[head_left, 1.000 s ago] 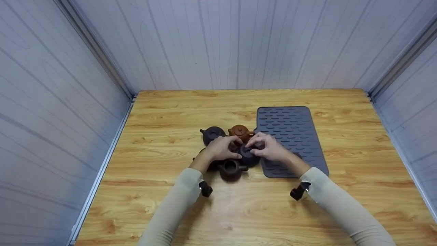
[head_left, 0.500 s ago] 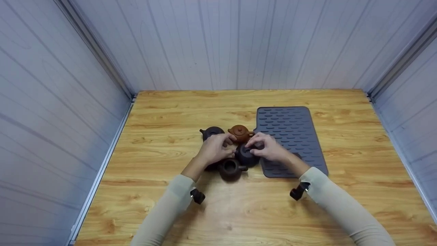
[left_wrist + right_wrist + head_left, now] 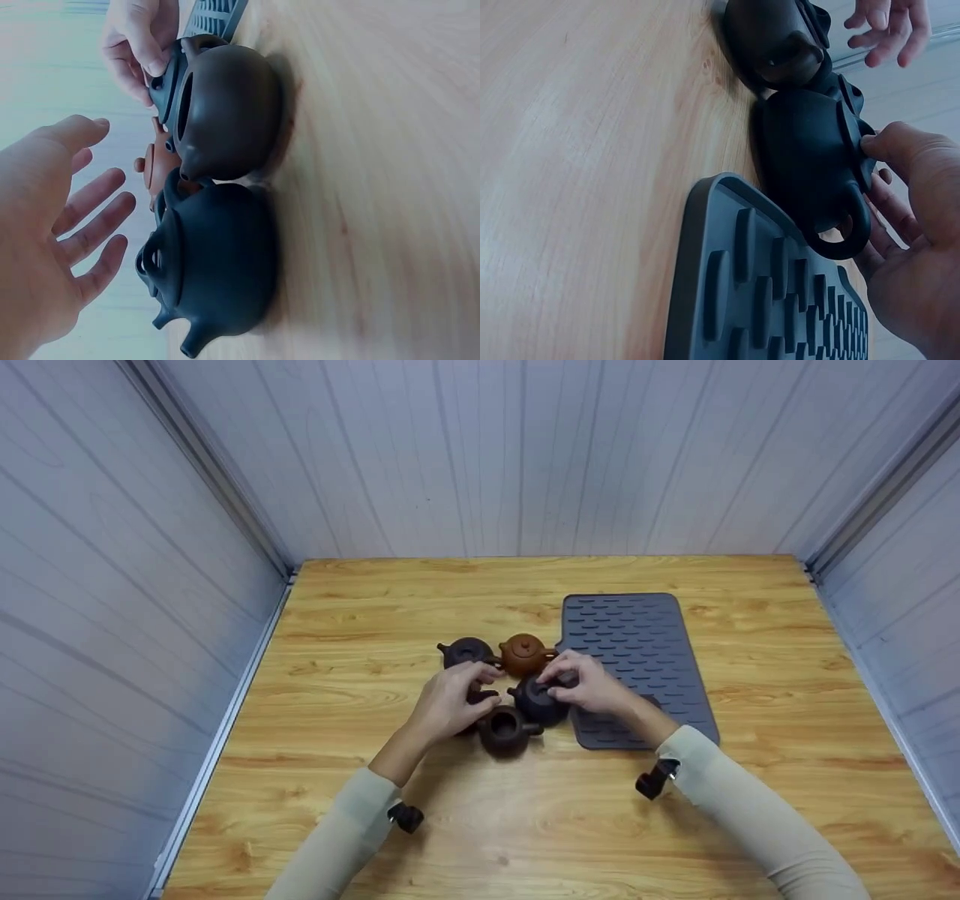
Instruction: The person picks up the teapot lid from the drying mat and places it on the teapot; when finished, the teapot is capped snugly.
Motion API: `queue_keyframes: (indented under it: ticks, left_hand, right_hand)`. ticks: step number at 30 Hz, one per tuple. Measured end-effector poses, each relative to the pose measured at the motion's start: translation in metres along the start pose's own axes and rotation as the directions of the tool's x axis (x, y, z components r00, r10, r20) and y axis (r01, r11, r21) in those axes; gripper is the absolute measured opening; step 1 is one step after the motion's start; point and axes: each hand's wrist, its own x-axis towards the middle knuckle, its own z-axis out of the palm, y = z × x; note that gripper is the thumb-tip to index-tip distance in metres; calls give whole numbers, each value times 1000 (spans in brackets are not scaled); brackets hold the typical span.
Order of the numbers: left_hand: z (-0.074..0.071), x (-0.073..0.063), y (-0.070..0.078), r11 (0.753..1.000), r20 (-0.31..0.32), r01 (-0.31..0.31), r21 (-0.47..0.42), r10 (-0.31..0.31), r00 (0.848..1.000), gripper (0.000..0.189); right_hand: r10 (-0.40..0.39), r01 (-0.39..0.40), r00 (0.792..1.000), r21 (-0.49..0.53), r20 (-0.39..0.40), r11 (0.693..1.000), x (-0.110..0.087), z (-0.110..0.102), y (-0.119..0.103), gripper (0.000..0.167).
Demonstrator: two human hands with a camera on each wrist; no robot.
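Observation:
With thumb and fingers, my right hand (image 3: 589, 686) pinches the lid (image 3: 855, 146) of a black teapot (image 3: 802, 142), which stands at the left edge of a grey ridged mat. My left hand (image 3: 448, 701) hovers over another black teapot (image 3: 225, 255) with a looped lid knob; its fingers are spread and hold nothing in the left wrist view. That pot is mostly hidden under the hand in the head view. Between the two pots, nearer me, sits a brown teapot (image 3: 504, 742) with an uncovered mouth.
Behind the hands are an orange-brown teapot (image 3: 519, 664) with its lid on and a dark teapot (image 3: 459, 651). The grey mat (image 3: 637, 622) lies to the right. A small dark shape on it is partly covered by the right wrist. Panelled walls border the wooden table (image 3: 337, 660).
My left hand has drawn away to the left from the black teapot's spout side, its fingers parting. My right hand stays on the lid.

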Motion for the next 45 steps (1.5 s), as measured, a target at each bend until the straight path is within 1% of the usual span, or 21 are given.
queue_keyframes:
  ticks: [5,11,16,21,26,33,39,42,45]
  left_hand:
    - [-4,-13,-2,1000,-31,8,-3,-8,999,32]
    - [-3,-31,-6,999,6,33,3,-33,999,35]
    - [0,-44,-10,999,-1,42,9,-42,999,35]
    - [3,-53,-13,997,19,75,5,-75,997,38]
    - [6,-59,-13,996,23,89,-10,-89,996,46]
    - [12,-61,-15,996,50,90,-19,-89,995,52]
    - [22,-63,-18,994,70,102,-42,-99,993,62]
    - [28,-64,-20,994,59,102,-34,-100,993,66]
    - [33,-65,-21,995,31,101,-8,-101,994,63]
  right_hand:
    - [7,-7,1000,7,-2,1000,0,0,1,22]
    - [6,-6,1000,14,-2,1000,0,1,1,22]
    - [8,-8,1000,26,-2,1000,0,1,0,22]
    - [5,-5,1000,22,-4,1000,1,2,-1,22]
    - [-5,5,1000,4,2,1000,1,1,0,21]
    - [4,-4,1000,14,9,1000,0,0,0,22]
    - [3,-3,1000,26,9,1000,0,0,0,22]
    - [-2,2,1000,25,7,1000,0,0,0,22]
    - [-7,7,1000,18,7,1000,0,0,0,22]
